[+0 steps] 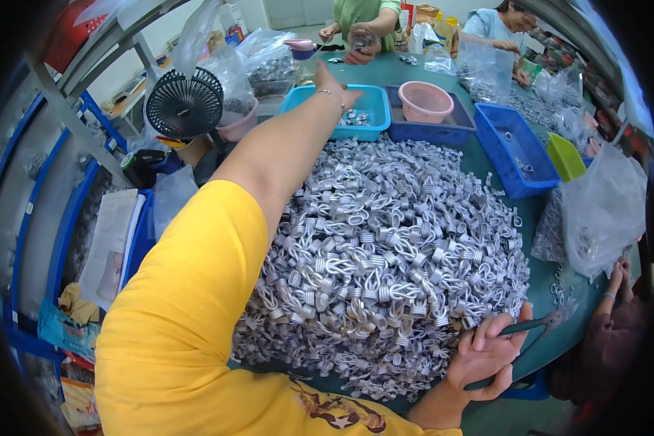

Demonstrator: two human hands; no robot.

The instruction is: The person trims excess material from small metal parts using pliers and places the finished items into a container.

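My left hand (333,90), wearing a thin bracelet, stretches over the turquoise basin (370,132) with its fingers apart and nothing seen in them. Several shiny metal pieces lie in that basin. My right hand (485,357) is wrapped loosely round the dark green handles of a pair of pliers (557,317), at the near right edge of the pile. The pliers' jaws point right. A large heap of silver, ridged, looped metal links (392,251) covers the table between my arms.
A blue tray (432,134) holds a pink basket (425,102). Right of it stand another blue tray (513,149), a green scoop (565,156) and a plastic bag (604,207). A black fan (184,103) stands at left. Co-workers' hands (362,55) are across the table and at right.
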